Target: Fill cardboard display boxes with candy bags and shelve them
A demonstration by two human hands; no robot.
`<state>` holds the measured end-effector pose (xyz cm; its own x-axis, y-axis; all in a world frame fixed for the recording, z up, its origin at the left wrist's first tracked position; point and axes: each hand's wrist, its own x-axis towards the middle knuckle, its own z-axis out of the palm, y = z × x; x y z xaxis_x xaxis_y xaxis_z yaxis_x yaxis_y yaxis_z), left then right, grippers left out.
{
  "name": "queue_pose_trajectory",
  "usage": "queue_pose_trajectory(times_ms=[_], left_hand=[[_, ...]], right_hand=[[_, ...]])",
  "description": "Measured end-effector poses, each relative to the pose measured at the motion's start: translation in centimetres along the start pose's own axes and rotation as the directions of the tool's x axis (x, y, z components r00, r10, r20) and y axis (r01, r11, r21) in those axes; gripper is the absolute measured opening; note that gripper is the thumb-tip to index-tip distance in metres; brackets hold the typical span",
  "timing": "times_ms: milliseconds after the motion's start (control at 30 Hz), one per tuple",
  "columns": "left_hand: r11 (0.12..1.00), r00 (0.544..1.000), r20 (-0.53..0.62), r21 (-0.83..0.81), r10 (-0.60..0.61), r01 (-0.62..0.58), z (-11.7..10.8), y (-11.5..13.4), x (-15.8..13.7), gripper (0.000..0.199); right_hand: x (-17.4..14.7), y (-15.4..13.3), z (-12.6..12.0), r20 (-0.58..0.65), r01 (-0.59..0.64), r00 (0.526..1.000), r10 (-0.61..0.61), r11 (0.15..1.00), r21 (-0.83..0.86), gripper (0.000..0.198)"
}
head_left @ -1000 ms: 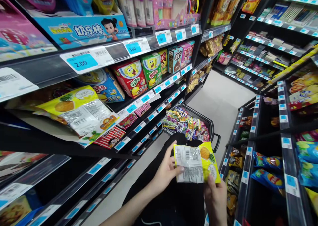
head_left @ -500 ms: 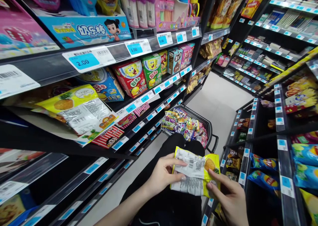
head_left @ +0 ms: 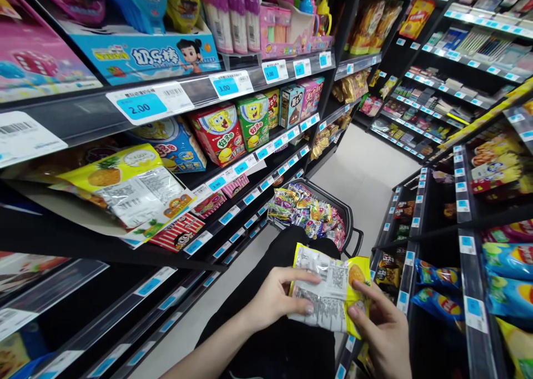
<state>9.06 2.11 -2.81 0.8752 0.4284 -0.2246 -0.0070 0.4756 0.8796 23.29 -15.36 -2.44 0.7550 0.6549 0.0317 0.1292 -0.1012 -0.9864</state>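
Over my lap I hold a yellow and silver snack packet [head_left: 328, 290] with a pineapple picture at its right end and printed text with a code on the side facing me. My left hand [head_left: 277, 298] grips its left part, thumb and fingers closed on it. At the other end, the fingers of my right hand [head_left: 381, 323] pinch the yellow edge. A similar pineapple packet [head_left: 129, 181] lies in an open carton on the shelf to the left.
A black shopping basket [head_left: 350, 212] filled with small colourful packets stands on the floor beyond my knees. Price-tagged shelves [head_left: 227, 84] with boxed snacks rise on the left. Chip bags [head_left: 441, 301] fill racks on the right. Pale floor [head_left: 366, 151] runs between them.
The packet has shifted slightly right and down in my hands. My left fingers reach a little further across it. The view has moved slightly.
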Motion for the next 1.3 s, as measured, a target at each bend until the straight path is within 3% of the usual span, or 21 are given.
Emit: queue_pose_trajectory(times_ms=[100, 267, 467, 533, 667, 833, 933, 1000, 1133, 1233, 1300], left_hand=[[0.991, 0.992, -0.080, 0.096, 0.103, -0.095, 0.2, 0.0, 0.1, 0.032], [0.943, 0.967, -0.101, 0.269, 0.232, -0.198, 0.3, 0.2, 0.2, 0.023], [0.854, 0.920, -0.102, 0.422, 0.379, -0.305, 0.6, 0.3, 0.1, 0.015], [0.849, 0.912, -0.125, 0.432, 0.390, -0.303, 0.7, 0.5, 0.1, 0.013], [0.864, 0.903, -0.188, 0.418, 0.385, -0.281, 1.0, 1.3, 0.2, 0.011], [0.888, 0.914, -0.199, 0.378, 0.353, -0.261, 1.1, 1.8, 0.1, 0.010], [0.893, 0.923, -0.220, 0.397, 0.317, -0.213, 1.0, 1.6, 0.1, 0.009], [0.905, 0.935, -0.220, 0.385, 0.277, -0.178, 0.9, 1.5, 0.1, 0.011], [0.974, 0.976, -0.160, 0.194, 0.149, -0.117, 0.7, 1.3, 0.1, 0.018], [0.995, 0.997, -0.048, 0.082, 0.062, -0.058, 0.4, 1.4, -0.1, 0.027], [0.990, 0.999, -0.003, 0.132, 0.055, -0.054, 0.1, 1.4, -0.3, 0.030]], right_hand=[[0.0, -0.4, -0.3, 0.004, 0.036, 0.999, -0.036, 0.992, -0.122, 0.031], [0.0, -0.9, -0.5, -0.013, 0.243, 0.964, -0.265, 0.903, -0.355, 0.024], [-0.1, -0.9, -0.4, -0.052, 0.400, 0.892, -0.450, 0.836, -0.376, 0.015], [0.1, -1.0, -0.6, -0.025, 0.403, 0.898, -0.440, 0.843, -0.355, 0.019], [0.6, -1.4, -1.2, 0.045, 0.301, 0.953, -0.299, 0.923, -0.239, 0.032], [0.9, -2.2, -0.9, 0.079, 0.180, 0.981, -0.177, 0.983, -0.043, 0.032], [0.8, -2.5, -0.5, 0.078, 0.161, 0.985, -0.155, 0.984, -0.077, 0.029], [0.8, -2.6, -0.5, 0.090, 0.217, 0.975, -0.205, 0.964, -0.153, 0.025], [0.9, -2.5, -0.8, 0.093, 0.313, 0.950, -0.299, 0.908, -0.280, 0.013], [1.0, -2.4, -0.7, 0.044, 0.247, 0.969, -0.244, 0.939, -0.238, 0.004], [1.1, -2.3, -0.4, 0.023, 0.148, 0.989, -0.146, 0.971, -0.190, 0.008]])
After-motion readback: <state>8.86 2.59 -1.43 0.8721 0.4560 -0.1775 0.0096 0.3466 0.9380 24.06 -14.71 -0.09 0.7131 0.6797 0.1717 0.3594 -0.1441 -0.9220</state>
